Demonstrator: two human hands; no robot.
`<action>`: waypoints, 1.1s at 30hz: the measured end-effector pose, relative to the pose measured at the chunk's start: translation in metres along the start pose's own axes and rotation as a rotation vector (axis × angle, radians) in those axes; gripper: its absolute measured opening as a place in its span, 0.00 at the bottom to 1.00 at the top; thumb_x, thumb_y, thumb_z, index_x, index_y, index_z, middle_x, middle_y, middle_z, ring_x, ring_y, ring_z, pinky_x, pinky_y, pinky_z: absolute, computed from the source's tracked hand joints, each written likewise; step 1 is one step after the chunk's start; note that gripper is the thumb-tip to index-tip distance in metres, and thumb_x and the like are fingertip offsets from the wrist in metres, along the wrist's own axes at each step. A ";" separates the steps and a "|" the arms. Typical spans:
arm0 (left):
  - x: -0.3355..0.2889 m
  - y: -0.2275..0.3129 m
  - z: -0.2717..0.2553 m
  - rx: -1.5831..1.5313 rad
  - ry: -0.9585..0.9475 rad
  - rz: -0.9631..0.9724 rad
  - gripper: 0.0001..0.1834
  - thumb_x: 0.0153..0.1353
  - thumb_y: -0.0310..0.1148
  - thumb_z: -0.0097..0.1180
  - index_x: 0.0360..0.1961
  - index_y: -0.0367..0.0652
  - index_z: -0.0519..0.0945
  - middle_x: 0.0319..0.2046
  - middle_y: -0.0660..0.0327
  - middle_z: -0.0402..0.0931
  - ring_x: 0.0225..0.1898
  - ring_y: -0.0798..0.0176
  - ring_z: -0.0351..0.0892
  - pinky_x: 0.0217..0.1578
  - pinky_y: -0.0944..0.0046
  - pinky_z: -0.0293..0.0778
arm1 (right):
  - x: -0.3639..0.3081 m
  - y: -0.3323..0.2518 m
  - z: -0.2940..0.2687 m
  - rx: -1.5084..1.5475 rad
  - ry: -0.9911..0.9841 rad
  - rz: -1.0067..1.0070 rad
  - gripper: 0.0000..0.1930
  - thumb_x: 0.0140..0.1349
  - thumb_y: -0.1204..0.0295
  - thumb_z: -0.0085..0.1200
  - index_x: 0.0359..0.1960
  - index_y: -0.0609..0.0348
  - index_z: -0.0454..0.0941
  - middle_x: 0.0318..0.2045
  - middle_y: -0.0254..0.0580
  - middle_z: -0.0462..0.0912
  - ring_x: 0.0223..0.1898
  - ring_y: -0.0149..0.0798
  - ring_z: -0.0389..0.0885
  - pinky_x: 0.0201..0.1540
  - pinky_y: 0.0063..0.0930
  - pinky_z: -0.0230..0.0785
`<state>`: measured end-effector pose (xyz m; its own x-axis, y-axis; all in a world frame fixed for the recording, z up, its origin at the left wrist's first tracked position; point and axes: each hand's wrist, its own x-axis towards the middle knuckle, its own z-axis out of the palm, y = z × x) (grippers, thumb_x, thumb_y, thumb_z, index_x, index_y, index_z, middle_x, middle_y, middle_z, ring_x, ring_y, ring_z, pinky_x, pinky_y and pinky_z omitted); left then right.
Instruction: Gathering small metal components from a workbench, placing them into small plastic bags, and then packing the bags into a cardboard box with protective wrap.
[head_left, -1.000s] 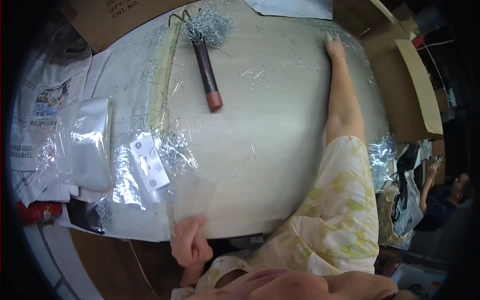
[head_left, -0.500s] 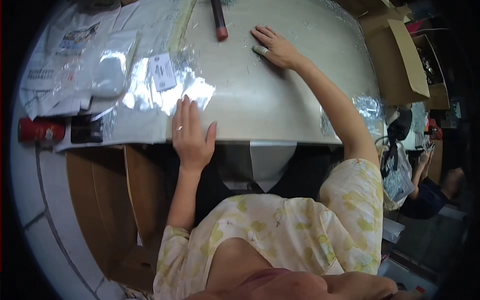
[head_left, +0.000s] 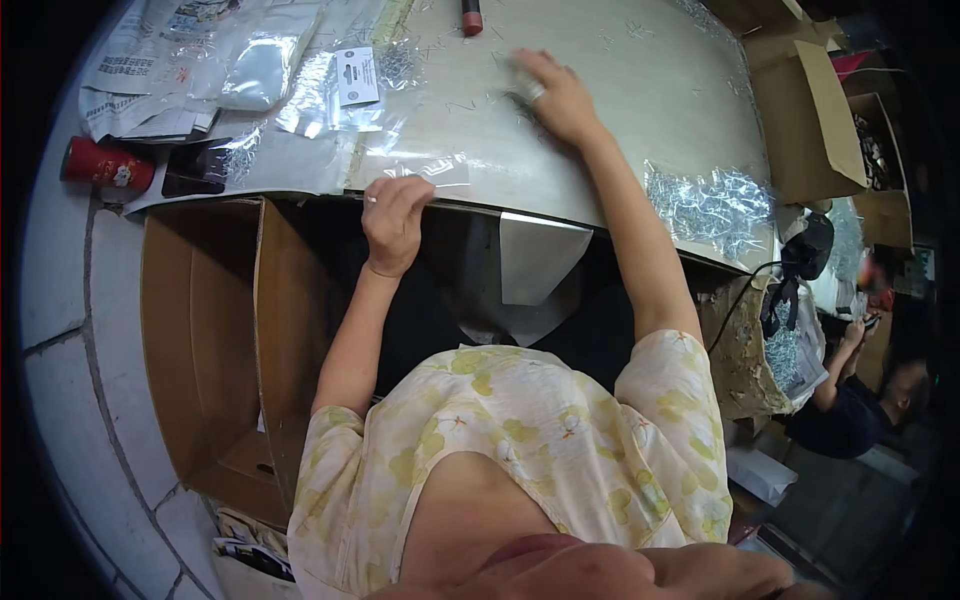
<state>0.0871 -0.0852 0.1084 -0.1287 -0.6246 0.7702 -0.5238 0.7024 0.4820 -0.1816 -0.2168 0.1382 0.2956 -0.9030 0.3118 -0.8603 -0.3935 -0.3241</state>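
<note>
My left hand (head_left: 392,228) is at the table's front edge, its fingers curled over and pressed together beside a piece of clear plastic film (head_left: 440,170). Whether they pinch the film I cannot make out. My right hand (head_left: 563,105) reaches over the middle of the pale table (head_left: 520,165), low over its surface, where thin silvery pin-like pieces lie scattered. Motion smears its fingers; a pale band wraps one of them. Near the right front corner is a thick heap of the silvery pieces (head_left: 710,208). A clear bag with a white card (head_left: 357,77) lies left of centre.
A dark stick with a red end (head_left: 472,24) lies at the far side. Clear packets (head_left: 262,70), papers and a red can (head_left: 108,164) are at left. Cardboard boxes stand below left (head_left: 205,330) and at right (head_left: 815,120). A person (head_left: 850,415) sits far right.
My left hand has gone from flat and spread to curled at the table edge. My right hand has shifted slightly and is blurred. The whole view has shifted, showing more of the silvery heap.
</note>
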 end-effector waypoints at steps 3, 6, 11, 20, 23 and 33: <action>0.016 0.003 0.001 -0.051 -0.032 -0.169 0.01 0.57 0.23 0.59 0.29 0.39 0.80 0.25 0.58 0.76 0.30 0.55 0.74 0.34 0.61 0.68 | -0.032 -0.031 -0.004 -0.100 0.049 -0.056 0.22 0.68 0.58 0.45 0.60 0.51 0.72 0.64 0.39 0.68 0.68 0.46 0.60 0.68 0.36 0.53; 0.025 0.014 0.004 -0.068 -0.102 -0.320 0.01 0.56 0.22 0.59 0.29 0.38 0.80 0.22 0.57 0.72 0.28 0.56 0.74 0.31 0.63 0.69 | -0.066 -0.042 -0.044 0.044 -0.055 0.074 0.19 0.66 0.62 0.49 0.57 0.53 0.75 0.61 0.42 0.72 0.66 0.48 0.64 0.68 0.40 0.54; 0.018 0.074 0.009 -0.553 -0.293 -0.504 0.02 0.56 0.19 0.59 0.32 0.34 0.80 0.25 0.63 0.73 0.29 0.70 0.73 0.31 0.72 0.68 | -0.144 -0.112 -0.082 0.764 -0.062 0.257 0.17 0.59 0.72 0.61 0.51 0.58 0.79 0.42 0.41 0.83 0.46 0.32 0.79 0.52 0.26 0.70; -0.044 0.089 0.015 -0.874 -0.908 -0.976 0.04 0.52 0.21 0.64 0.26 0.37 0.79 0.19 0.67 0.75 0.20 0.78 0.71 0.20 0.74 0.66 | -0.261 -0.102 -0.037 1.033 -0.427 0.498 0.06 0.57 0.78 0.59 0.37 0.62 0.81 0.20 0.37 0.79 0.18 0.28 0.75 0.25 0.24 0.70; -0.092 0.075 0.024 -0.575 -1.051 -0.804 0.09 0.48 0.22 0.67 0.21 0.37 0.76 0.18 0.66 0.75 0.20 0.77 0.72 0.22 0.73 0.67 | -0.299 -0.089 -0.002 0.707 -0.671 0.558 0.08 0.55 0.77 0.58 0.37 0.59 0.83 0.29 0.48 0.85 0.27 0.40 0.85 0.33 0.32 0.75; -0.090 0.075 0.046 -0.700 -0.699 -0.911 0.22 0.50 0.21 0.65 0.48 0.31 0.75 0.38 0.55 0.83 0.38 0.66 0.82 0.40 0.66 0.77 | -0.145 -0.034 -0.127 0.449 0.153 0.437 0.13 0.64 0.68 0.55 0.43 0.65 0.82 0.32 0.41 0.85 0.34 0.30 0.81 0.41 0.24 0.72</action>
<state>0.0205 0.0079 0.0561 -0.4770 -0.8538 -0.2084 -0.1422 -0.1590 0.9770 -0.2475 -0.0506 0.2176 -0.1337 -0.9746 0.1796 -0.6204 -0.0590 -0.7821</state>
